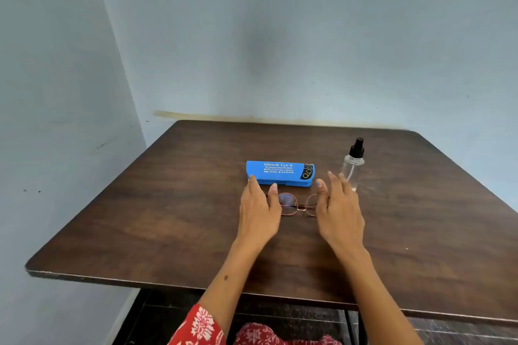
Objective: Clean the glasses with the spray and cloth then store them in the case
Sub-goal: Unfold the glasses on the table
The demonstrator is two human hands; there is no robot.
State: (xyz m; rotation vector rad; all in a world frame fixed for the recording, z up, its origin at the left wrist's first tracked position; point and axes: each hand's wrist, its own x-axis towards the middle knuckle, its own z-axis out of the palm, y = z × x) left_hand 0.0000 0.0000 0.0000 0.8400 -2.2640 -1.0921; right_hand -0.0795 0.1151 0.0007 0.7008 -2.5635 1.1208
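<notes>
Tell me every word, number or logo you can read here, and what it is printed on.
"Bhavik Eye +": the large top line on the lid of the blue glasses case.
Three smaller lines under it on the case: too small and blurred to read.
Black patch at the right end of the case lid: a glasses-shaped emblem, no readable text.
Clear spray bottle: no label visible.
Glasses: no marking can be made out.

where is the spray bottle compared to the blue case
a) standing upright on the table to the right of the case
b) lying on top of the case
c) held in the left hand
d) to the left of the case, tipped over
a: the spray bottle stands upright on the table, apart from the blue case and to its right, just beyond the right hand, which holds nothing.
</notes>
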